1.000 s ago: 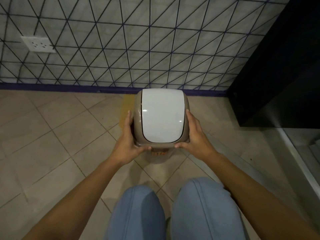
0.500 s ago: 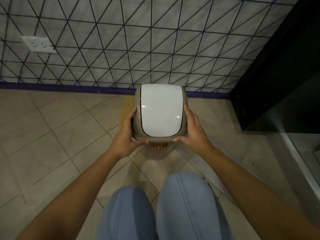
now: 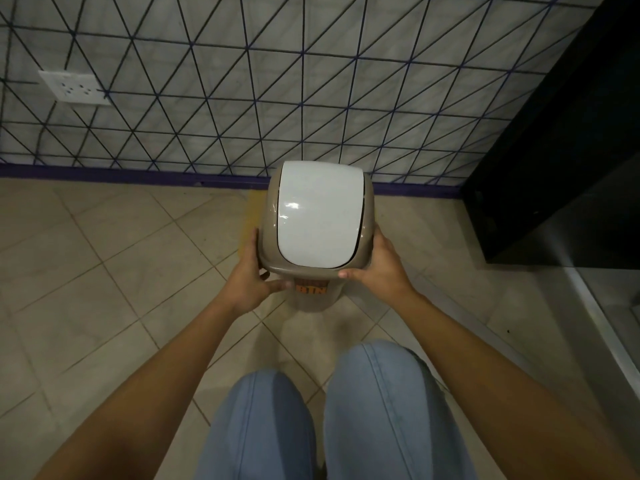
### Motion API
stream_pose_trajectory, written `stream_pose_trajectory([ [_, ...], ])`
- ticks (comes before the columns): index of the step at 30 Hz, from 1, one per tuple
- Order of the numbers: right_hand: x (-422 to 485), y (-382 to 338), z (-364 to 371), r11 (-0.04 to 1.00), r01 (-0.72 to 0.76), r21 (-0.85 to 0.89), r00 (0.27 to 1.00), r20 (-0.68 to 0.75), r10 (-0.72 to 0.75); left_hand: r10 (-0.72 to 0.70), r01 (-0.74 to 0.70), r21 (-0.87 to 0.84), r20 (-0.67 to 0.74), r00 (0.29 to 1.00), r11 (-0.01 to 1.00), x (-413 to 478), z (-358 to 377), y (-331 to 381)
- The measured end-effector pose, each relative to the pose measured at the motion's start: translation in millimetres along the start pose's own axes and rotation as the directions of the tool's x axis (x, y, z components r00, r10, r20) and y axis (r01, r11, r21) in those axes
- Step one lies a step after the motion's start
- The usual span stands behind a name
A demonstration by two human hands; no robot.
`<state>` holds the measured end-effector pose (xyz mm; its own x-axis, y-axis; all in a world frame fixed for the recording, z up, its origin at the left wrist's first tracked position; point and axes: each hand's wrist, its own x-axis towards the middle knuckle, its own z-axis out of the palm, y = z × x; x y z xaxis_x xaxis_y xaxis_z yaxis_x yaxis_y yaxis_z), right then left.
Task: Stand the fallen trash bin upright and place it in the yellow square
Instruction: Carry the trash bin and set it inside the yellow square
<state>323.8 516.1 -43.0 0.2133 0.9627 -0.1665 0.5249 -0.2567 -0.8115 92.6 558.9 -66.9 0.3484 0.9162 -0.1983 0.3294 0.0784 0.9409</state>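
The trash bin [image 3: 320, 216] is upright, taupe with a white swing lid and an orange label on its front. It stands close to the wall's purple skirting. My left hand [image 3: 251, 275] grips its left side under the lid rim, and my right hand [image 3: 375, 268] grips its right side. A strip of the yellow square [image 3: 250, 216] shows on the floor just left of the bin; the rest lies hidden beneath the bin.
A tiled wall with a dark triangle pattern [image 3: 242, 98] rises behind the bin, with a white socket [image 3: 74, 87] at left. A black cabinet [image 3: 561, 150] stands at right, a metal threshold [image 3: 609, 327] below it. My knees in blue jeans [image 3: 346, 410] are at the bottom.
Both hands have carried the upright bin farther away from me, toward the wall, so its lid now reaches the purple skirting. The grip on both sides is the same.
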Motion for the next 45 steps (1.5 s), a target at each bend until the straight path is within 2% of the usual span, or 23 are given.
stream_pose_trajectory([
  [4,11.4,-3.3,0.4,1.0,-0.017,-0.023,1.0,-0.004,0.017,-0.049,0.047,-0.065,-0.026,0.998,0.997,6.2,0.8,-1.6],
  [9,18.5,-6.5,0.3,1.0,-0.017,-0.006,1.0,-0.01,0.017,-0.023,0.012,-0.103,-0.108,0.994,0.995,17.1,1.3,5.6],
  [21,40.7,-11.9,-11.0,0.999,-0.028,-0.043,1.0,0.005,0.028,-0.084,0.063,-0.15,-0.136,0.987,0.987,37.1,6.1,14.3],
  [28,57.6,-14.1,-11.4,0.999,-0.005,-0.042,1.0,-0.011,0.004,-0.117,0.099,-0.142,-0.13,0.985,0.985,55.1,3.8,17.7],
  [33,68.8,-15.0,-9.2,0.998,0.04,-0.049,0.996,-0.081,-0.044,-0.147,0.131,-0.1,-0.177,0.973,0.986,75.4,3.4,24.2],
  [40,87.6,-17.5,-10.2,0.999,0.023,-0.042,0.995,-0.1,-0.028,-0.18,0.163,-0.099,-0.192,0.965,0.982,97.4,2.4,37.0],
  [45,104.8,-22.7,-15.4,0.999,-0.01,-0.036,0.995,-0.099,0.007,-0.156,0.154,-0.027,-0.227,0.961,0.988,112.5,4.2,48.4],
])
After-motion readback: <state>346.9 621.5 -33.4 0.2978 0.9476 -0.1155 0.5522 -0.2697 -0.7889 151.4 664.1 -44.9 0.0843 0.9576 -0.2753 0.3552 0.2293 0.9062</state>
